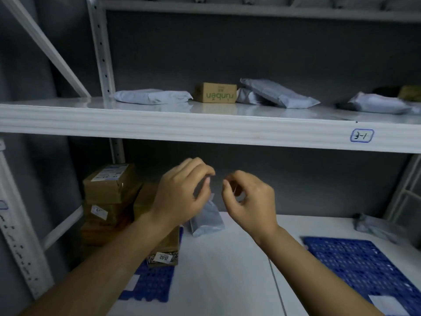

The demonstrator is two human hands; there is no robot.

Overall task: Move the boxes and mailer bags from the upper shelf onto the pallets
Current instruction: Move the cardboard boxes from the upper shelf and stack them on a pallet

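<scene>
left hand [182, 192] and right hand [248, 199] hover loosely curled, empty, above a grey mailer bag [207, 220].

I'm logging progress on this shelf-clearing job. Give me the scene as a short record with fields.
upper shelf: white metal shelf marked 3-1, holding one brown cardboard box and several grey plastic mailer bags
left pallet: blue plastic grid pallet bearing stacked brown cardboard cartons
right pallet: second blue plastic grid pallet, no cartons visible on it
loose item: small grey mailer bag, upright on the white lower surface, below the hands
left hand: fingers curled; contact with small bag unclear
right hand: fingers loosely curled, holding nothing
</scene>
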